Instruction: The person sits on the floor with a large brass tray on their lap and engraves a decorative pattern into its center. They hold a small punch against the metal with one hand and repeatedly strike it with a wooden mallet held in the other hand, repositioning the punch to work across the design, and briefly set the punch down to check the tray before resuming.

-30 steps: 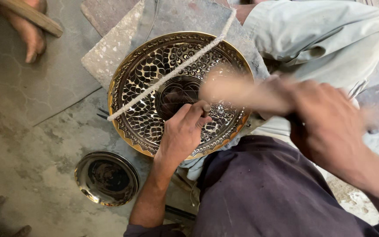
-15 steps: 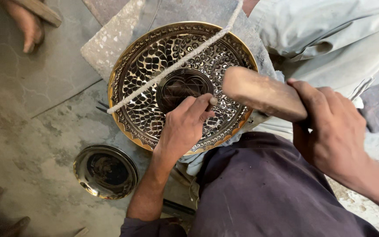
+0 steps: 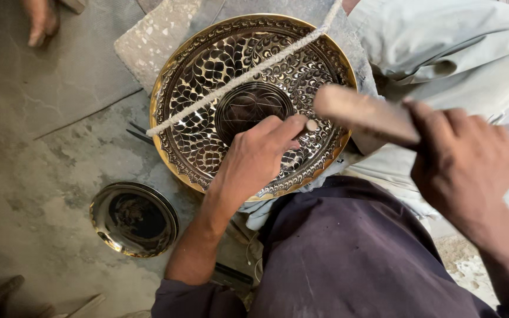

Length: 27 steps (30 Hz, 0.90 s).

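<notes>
A large round brass plate with dense engraved leaf patterns lies tilted on a stone slab in front of me. A pale twisted cord stretches diagonally across it. My left hand rests on the plate's lower right part and pinches a small metal punch upright against the surface. My right hand grips a wooden mallet, its blunt end raised just right of the punch's top.
A smaller shiny brass dish lies on the concrete floor at lower left. Another person's foot shows at top left. Dark metal tools lie by the plate's left rim. My legs fill the right side.
The mallet has swung between frames, first blurred, then lower, and now sits close to the punch. My left hand stays on the plate with the punch. The view has shifted slightly.
</notes>
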Available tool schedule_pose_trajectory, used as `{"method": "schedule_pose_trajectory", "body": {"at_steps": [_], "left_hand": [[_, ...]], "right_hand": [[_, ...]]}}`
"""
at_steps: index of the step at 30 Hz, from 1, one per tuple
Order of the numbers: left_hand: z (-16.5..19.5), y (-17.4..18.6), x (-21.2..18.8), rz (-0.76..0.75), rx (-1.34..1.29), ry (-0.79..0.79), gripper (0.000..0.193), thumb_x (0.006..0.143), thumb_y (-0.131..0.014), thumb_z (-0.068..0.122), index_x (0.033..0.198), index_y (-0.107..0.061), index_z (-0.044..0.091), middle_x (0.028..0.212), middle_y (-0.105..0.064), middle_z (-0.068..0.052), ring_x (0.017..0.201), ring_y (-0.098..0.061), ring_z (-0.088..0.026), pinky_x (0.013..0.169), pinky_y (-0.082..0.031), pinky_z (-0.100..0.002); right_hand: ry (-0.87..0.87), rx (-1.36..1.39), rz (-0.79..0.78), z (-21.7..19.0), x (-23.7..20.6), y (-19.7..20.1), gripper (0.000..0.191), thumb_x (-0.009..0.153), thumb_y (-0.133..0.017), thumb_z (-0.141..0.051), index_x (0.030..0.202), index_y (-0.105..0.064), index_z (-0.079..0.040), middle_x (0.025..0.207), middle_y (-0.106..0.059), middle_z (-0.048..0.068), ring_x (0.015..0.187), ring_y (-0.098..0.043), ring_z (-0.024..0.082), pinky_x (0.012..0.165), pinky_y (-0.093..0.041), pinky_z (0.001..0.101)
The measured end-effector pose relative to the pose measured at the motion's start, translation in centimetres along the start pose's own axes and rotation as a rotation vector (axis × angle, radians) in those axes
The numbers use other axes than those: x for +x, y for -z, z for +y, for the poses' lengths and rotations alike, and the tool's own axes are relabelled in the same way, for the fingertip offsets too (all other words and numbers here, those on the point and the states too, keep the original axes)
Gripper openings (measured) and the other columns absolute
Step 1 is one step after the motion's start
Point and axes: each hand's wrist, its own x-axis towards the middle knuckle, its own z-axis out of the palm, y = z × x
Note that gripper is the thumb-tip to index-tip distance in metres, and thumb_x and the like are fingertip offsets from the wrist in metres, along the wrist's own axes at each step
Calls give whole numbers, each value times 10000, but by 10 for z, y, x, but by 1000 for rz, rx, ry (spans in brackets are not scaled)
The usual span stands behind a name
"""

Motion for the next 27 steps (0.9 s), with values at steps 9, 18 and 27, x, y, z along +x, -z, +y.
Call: {"method": "schedule_pose_trajectory", "body": {"at_steps": [9, 18, 27], "left_hand": [[-1, -21, -42, 346, -134, 181, 231, 1016, -730, 113, 1175, -574, 51, 993, -694, -62, 857, -730, -220, 715, -590, -342], [-4, -38, -48, 446, -101, 170, 216, 1020, -717, 113, 1145, -563, 27, 1039, -679, -90, 872, -732, -220, 714, -613, -338], [-3, -37, -47, 390, -48, 186, 238, 1012, -722, 156, 1176, -594, 40, 961, -675, -92, 831, -724, -234, 682, -588, -361]], "right_hand": [[130, 105, 75, 0, 26, 27, 534, 952, -723, 2, 1469, -599, -56, 1052, -632, 141, 885, -609, 284, 818, -478, 399], [210, 466, 0, -40, 69, 53, 549, 853, -695, -101, 1375, -529, -145, 1027, -634, 82, 911, -624, 212, 792, -483, 351], [408, -62, -33, -31, 72, 48, 548, 877, -705, -97, 1404, -581, -185, 1001, -676, 100, 838, -651, 287, 777, -522, 433]]}}
